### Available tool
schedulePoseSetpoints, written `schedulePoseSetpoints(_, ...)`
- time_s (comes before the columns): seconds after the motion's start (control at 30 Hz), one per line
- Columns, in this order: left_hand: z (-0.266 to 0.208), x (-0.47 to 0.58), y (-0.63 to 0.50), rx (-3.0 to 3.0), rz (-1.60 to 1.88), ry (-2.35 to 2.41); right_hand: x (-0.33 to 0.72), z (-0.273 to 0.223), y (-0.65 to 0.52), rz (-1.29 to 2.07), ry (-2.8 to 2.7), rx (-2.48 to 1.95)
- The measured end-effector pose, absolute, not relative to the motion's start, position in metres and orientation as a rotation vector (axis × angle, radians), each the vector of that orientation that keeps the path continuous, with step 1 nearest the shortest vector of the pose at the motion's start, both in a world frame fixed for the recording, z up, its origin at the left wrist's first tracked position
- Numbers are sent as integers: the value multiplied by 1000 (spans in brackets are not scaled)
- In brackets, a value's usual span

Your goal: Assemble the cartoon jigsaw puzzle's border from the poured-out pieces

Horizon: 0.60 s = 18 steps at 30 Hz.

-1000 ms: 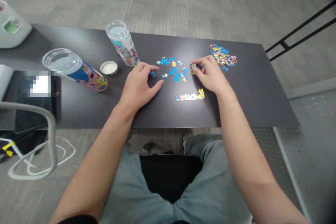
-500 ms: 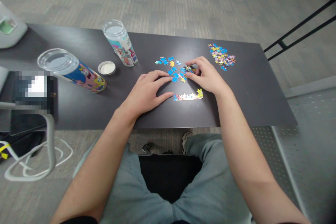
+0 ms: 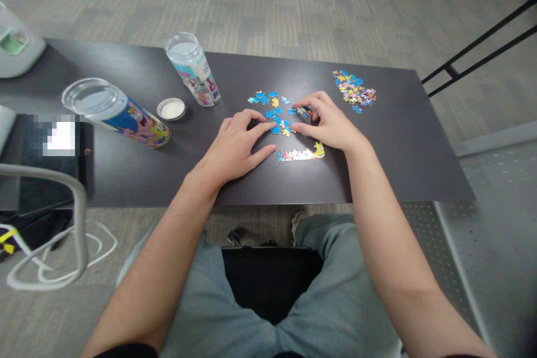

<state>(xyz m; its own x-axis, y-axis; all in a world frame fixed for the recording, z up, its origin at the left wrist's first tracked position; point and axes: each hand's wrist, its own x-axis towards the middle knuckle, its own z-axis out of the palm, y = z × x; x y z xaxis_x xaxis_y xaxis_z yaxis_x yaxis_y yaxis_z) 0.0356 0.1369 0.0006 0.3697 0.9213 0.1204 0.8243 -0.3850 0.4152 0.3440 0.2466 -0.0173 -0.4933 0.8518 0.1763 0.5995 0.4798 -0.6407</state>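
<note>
Loose puzzle pieces [image 3: 276,113], mostly blue with some yellow, lie scattered between my hands on the dark table. My left hand [image 3: 237,145] rests at their left side, fingers apart, a fingertip touching the blue pieces. On the right, my right hand [image 3: 329,123] curves over the pieces, thumb and fingers spread, with a few pieces [image 3: 302,112] partly under it. Neither hand has a piece lifted. Closer to me lies a joined strip of puzzle [image 3: 301,154], flat along its lower edge, with yellow at its right end.
A pile of mixed puzzle pieces [image 3: 354,89] lies at the back right. To the left stand two clear-topped printed canisters, a nearer one [image 3: 138,123] and a farther one [image 3: 195,75], with a round white lid [image 3: 171,109] between them. A dark device [image 3: 50,179] sits far left.
My right hand has shifted slightly left, and several pieces under its fingers and thumb have slid left toward my left hand. My left hand has barely moved.
</note>
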Motion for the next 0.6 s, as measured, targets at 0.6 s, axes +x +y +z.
schedulePoseSetpoints(0.6,-1,33,135,2375,486,1531,347,-29,257,606,-2093,-1311)
